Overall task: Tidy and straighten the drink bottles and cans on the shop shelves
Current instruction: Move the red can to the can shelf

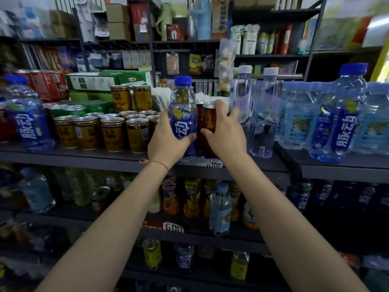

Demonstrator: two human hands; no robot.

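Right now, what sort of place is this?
Most likely a small shop: dark shelves packed with gold cans and water bottles, and a price tag on the shelf edge.

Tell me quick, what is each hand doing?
Left hand: holding the blue-capped bottle, fingers curled round it.
Right hand: holding the red can, fingers curled round it.

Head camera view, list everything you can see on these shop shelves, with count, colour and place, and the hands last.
blue-labelled drink bottle with blue cap: one, top shelf centre.
dark red can: one gripped, another behind, right of that bottle.
gold cans: many, top shelf left of centre.
clear water bottles with white caps: two, right of the red can.
dark metal shelf: several tiers.
left hand: grips the blue bottle.
right hand: grips the red can.
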